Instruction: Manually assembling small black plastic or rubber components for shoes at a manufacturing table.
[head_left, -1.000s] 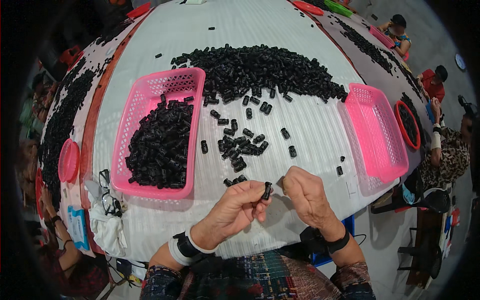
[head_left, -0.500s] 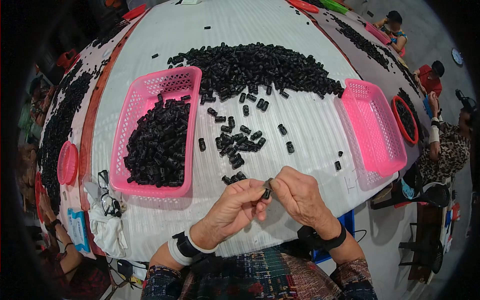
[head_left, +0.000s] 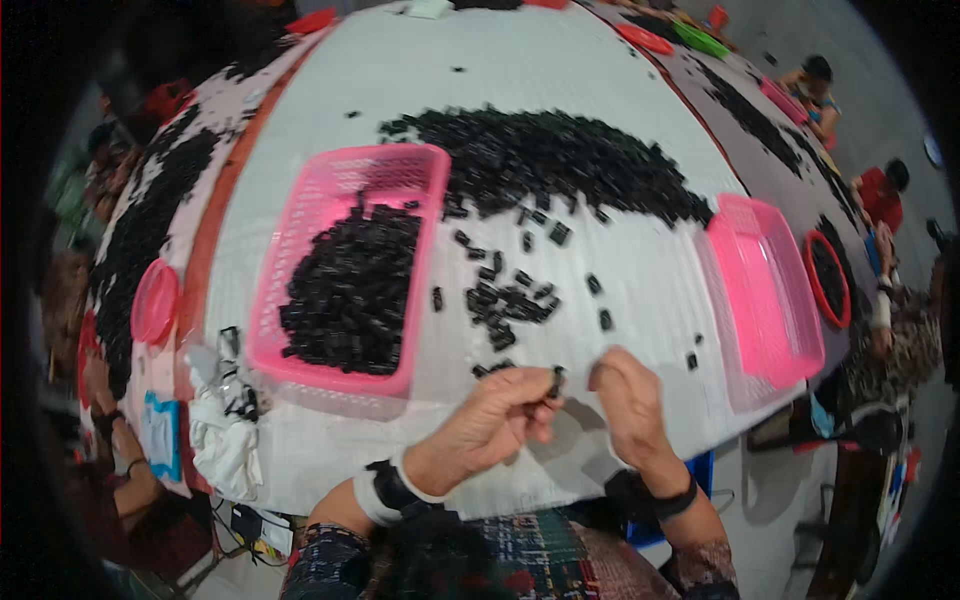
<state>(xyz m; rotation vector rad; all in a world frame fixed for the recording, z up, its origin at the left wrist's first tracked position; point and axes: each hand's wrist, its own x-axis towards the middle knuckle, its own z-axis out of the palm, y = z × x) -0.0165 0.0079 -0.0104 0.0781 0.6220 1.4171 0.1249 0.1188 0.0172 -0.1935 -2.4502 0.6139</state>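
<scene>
My left hand (head_left: pixel 497 405) pinches a small black plastic cord lock (head_left: pixel 557 383) between thumb and fingers, just above the near part of the table. To its right, apart from it, my right hand (head_left: pixel 630 408) is bent at the fingers and smeared by motion; whether it holds anything does not show. Loose cord locks (head_left: pixel 510 303) lie scattered ahead of my hands. Behind them stretches a wide heap of the same black pieces (head_left: pixel 560 155). At the left, a pink basket (head_left: pixel 262 330) holds many of them. Another pink basket (head_left: pixel 735 300) at the right has none visible inside.
A white cloth (head_left: pixel 222 455) and a blue-and-white packet (head_left: pixel 160 437) lie along the table's left edge. Red round trays (head_left: pixel 828 280) and more black heaps (head_left: pixel 150 215) are on the side tables, where other people sit. A blue crate (head_left: pixel 700 480) stands below the near right edge.
My right hand has come away from the left and moved right. The left hand keeps the cord lock. The whole view has shifted, so the table appears lower and further right.
</scene>
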